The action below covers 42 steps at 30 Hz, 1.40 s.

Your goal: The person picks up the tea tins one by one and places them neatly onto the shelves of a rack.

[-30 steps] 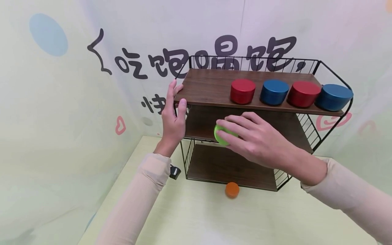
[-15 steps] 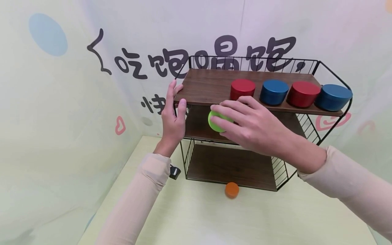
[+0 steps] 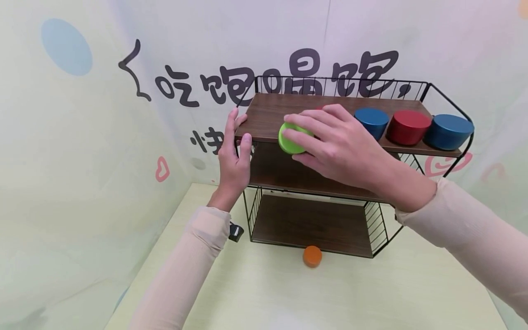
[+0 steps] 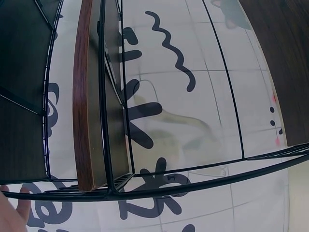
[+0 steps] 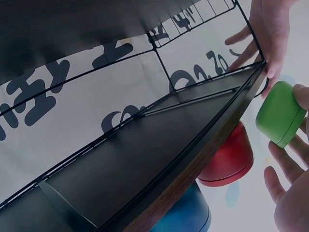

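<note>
My right hand (image 3: 340, 144) holds a small round green tin (image 3: 290, 139) with fingers and thumb, in front of the top board's edge. In the right wrist view the green tin (image 5: 280, 113) is apart from the board and beside a red tin (image 5: 229, 159). My left hand (image 3: 234, 158) grips the left end of the three-tier rack (image 3: 268, 119), thumb at the front and fingers at the side frame. On the top board stand a blue tin (image 3: 373, 123), another red tin (image 3: 409, 127) and, at the right end, another blue tin (image 3: 448, 131). My right hand mostly hides the leftmost red tin in the head view.
A small orange round object (image 3: 312, 256) lies on the pale table (image 3: 305, 293) at the rack's front edge. A small black object (image 3: 236, 232) is left of the rack's foot. Wire sides and a back rail (image 3: 342, 87) frame the boards. A printed wall hanging (image 3: 165, 27) is behind.
My right hand has lifted the green tin from the middle tier's height to the top board's edge, slightly leftward, and now covers the leftmost red tin. My left hand has stayed put.
</note>
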Available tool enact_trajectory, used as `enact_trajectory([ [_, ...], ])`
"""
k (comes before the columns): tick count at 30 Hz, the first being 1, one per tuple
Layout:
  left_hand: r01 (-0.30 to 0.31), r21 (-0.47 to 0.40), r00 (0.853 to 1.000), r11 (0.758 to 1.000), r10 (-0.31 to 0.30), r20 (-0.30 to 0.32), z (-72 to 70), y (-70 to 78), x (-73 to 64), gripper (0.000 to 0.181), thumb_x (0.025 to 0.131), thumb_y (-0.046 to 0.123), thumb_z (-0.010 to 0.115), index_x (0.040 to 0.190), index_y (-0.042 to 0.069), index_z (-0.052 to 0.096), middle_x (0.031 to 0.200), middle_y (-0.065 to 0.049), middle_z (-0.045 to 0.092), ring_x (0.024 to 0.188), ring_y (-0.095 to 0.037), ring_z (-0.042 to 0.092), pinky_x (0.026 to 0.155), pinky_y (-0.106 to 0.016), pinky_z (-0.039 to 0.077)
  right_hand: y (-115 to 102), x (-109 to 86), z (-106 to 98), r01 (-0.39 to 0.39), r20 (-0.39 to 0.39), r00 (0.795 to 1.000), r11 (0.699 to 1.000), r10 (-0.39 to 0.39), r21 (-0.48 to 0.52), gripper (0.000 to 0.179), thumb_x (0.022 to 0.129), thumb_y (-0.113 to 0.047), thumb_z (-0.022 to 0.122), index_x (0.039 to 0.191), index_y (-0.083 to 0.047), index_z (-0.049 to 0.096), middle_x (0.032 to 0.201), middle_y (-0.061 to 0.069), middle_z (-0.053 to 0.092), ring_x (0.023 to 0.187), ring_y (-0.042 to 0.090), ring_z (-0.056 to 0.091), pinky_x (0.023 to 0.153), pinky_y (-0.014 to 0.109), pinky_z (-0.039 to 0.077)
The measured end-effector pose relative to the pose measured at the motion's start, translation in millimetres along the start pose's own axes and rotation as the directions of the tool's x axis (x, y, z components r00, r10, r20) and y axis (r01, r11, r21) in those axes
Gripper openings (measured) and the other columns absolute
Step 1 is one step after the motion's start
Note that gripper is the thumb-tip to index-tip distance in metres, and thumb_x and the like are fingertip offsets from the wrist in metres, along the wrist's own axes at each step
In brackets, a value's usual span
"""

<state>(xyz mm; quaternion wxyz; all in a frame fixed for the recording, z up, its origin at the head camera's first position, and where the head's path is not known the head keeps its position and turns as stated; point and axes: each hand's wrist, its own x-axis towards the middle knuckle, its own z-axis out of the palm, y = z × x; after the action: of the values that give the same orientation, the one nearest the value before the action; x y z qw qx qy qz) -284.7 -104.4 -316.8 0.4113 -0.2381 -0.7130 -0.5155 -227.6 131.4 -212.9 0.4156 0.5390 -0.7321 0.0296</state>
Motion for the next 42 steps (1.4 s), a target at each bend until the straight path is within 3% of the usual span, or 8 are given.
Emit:
enact_trajectory([
  [7, 0.003, 0.001, 1.0, 1.0, -0.003, 0.002, -0.9, -1.2, 0.0, 0.054, 0.102, 0.021, 0.047, 0.154, 0.015, 0.035, 0.142, 0.0, 0.055, 0.129, -0.011, 0.049, 0.099, -0.034, 0.04, 9, 8.0, 4, -0.068, -0.002, 0.998, 0.997, 0.068, 0.041, 0.042, 0.084, -0.022, 0.08, 0.119, -0.004, 0.067, 0.129, 0.02, 0.063, 0.116, 0.036, 0.06, 0.094, 0.05, 0.044],
  [15, 0.0, 0.001, 1.0, 1.0, 0.0, -0.001, -0.4, 0.4, 0.0, 0.053, 0.102, 0.019, 0.046, 0.154, 0.017, 0.036, 0.141, -0.002, 0.055, 0.124, -0.012, 0.05, 0.096, -0.033, 0.04, 16, 13.5, 7, -0.185, 0.076, 0.981, 0.979, 0.179, 0.08, 0.044, 0.084, -0.019, 0.08, 0.122, -0.003, 0.065, 0.132, 0.017, 0.062, 0.12, 0.035, 0.059, 0.093, 0.051, 0.043],
  [31, -0.001, 0.004, 1.0, 1.0, 0.001, -0.004, -0.3, 0.2, -0.4, 0.053, 0.102, 0.019, 0.046, 0.154, 0.017, 0.036, 0.141, -0.002, 0.055, 0.129, -0.011, 0.048, 0.098, -0.033, 0.039, 26, 17.0, 14, -0.273, 0.192, 0.946, 0.961, 0.262, 0.035, 0.041, 0.091, -0.025, 0.073, 0.124, -0.003, 0.067, 0.131, 0.017, 0.063, 0.118, 0.032, 0.062, 0.096, 0.049, 0.041],
  [36, 0.0, 0.005, 1.0, 1.0, 0.0, -0.004, -0.8, 0.5, -0.7, 0.053, 0.102, 0.019, 0.046, 0.154, 0.017, 0.036, 0.141, -0.002, 0.055, 0.129, -0.011, 0.048, 0.098, -0.033, 0.039, 25, 17.7, 10, -0.26, 0.168, 0.953, 0.965, 0.253, 0.024, 0.041, 0.091, -0.025, 0.072, 0.125, -0.004, 0.067, 0.132, 0.017, 0.062, 0.12, 0.032, 0.06, 0.099, 0.05, 0.039],
  [42, 0.001, 0.002, 1.0, 1.0, -0.001, -0.002, -0.8, -0.4, -0.8, 0.053, 0.102, 0.019, 0.047, 0.154, 0.018, 0.036, 0.141, 0.0, 0.055, 0.128, -0.011, 0.048, 0.098, -0.033, 0.039, 21, 8.5, -5, -0.252, 0.061, 0.966, 0.967, 0.25, 0.029, 0.043, 0.088, -0.022, 0.075, 0.126, -0.004, 0.067, 0.131, 0.017, 0.063, 0.122, 0.033, 0.057, 0.103, 0.052, 0.037],
])
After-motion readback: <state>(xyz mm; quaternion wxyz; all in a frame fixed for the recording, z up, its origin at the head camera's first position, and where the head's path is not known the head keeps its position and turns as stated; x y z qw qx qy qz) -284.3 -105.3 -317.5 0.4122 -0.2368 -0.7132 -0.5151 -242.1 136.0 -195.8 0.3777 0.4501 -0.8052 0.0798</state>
